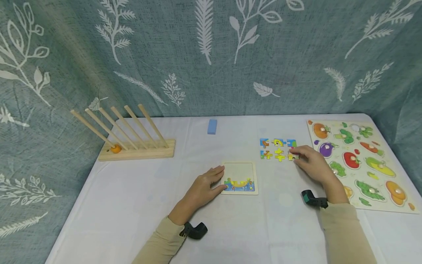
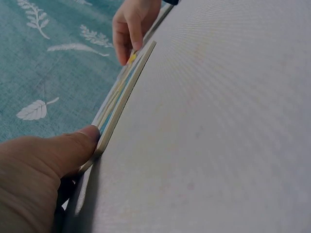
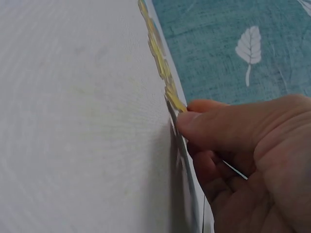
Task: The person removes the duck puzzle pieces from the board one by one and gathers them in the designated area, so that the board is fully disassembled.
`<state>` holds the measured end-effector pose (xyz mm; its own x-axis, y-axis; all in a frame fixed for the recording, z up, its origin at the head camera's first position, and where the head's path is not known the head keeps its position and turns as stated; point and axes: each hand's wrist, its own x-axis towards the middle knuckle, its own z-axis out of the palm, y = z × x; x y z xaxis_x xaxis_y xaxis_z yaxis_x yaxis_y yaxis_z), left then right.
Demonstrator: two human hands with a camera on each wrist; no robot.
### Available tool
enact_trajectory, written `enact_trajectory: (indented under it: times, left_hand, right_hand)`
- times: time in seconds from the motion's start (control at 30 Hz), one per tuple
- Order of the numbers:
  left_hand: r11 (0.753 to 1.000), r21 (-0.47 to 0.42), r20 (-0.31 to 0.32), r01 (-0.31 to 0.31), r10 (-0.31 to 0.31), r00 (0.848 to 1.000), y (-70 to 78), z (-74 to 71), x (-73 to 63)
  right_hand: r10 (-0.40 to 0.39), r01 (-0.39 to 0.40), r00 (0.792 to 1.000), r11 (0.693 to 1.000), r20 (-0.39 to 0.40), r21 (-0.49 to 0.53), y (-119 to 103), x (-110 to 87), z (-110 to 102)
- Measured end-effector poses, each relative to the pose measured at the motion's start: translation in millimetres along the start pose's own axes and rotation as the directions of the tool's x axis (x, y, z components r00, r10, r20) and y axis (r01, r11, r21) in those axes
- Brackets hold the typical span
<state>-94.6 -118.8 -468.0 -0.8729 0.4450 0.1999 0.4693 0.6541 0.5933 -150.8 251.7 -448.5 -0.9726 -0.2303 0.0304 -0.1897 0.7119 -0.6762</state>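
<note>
A small wooden puzzle tray (image 1: 239, 169) lies on the white table, its lower part filled with joined blue and yellow pieces (image 1: 240, 185). My left hand (image 1: 204, 187) rests against the tray's left side, the thumb over its edge and the fingers fairly straight. Loose jigsaw pieces (image 1: 279, 143) sit in two rows to the right of the tray. At the right end of the nearer row, my right hand (image 1: 311, 163) pinches a yellow puzzle piece (image 3: 176, 103) between thumb and forefinger. Fingertips partly hide that piece.
On the right lies a vegetable peg board (image 1: 359, 176), under the right forearm. A wooden stand with slanted rods (image 1: 141, 154) and one orange bead (image 1: 115, 149) is at the left. A blue block (image 1: 212, 127) lies near the back edge. Behind hangs a teal leaf-patterned curtain (image 1: 224, 84).
</note>
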Motion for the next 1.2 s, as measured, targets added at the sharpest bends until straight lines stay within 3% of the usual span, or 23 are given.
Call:
enact_trajectory:
  times: [0.37, 0.67, 1.03, 1.2]
  left_hand:
    - [1.000, 0.012, -0.007, -0.008, 0.008, 1.000, -0.3, 1.3, -0.8]
    - [0.999, 0.033, 0.001, -0.033, 0.033, 0.999, -2.2, 1.3, -1.2]
    - [0.994, 0.075, 0.111, -0.079, 0.070, 0.991, -1.1, -8.5, -1.6]
    - [0.993, 0.091, 0.117, -0.078, 0.067, 0.991, 3.3, -7.4, -6.1]
  right_hand:
    - [-0.028, 0.025, 0.999, 0.997, -0.040, -0.073, 2.6, 2.5, 4.2]
    - [-0.023, 0.020, 0.996, 0.999, -0.092, -0.039, -6.1, -1.3, 4.6]
    - [-0.201, 0.202, 0.979, 0.979, -0.044, 0.032, -48.8, -6.6, 25.9]
    - [-0.247, 0.246, 0.969, 0.967, 0.006, 0.066, -71.8, -11.1, 44.7]
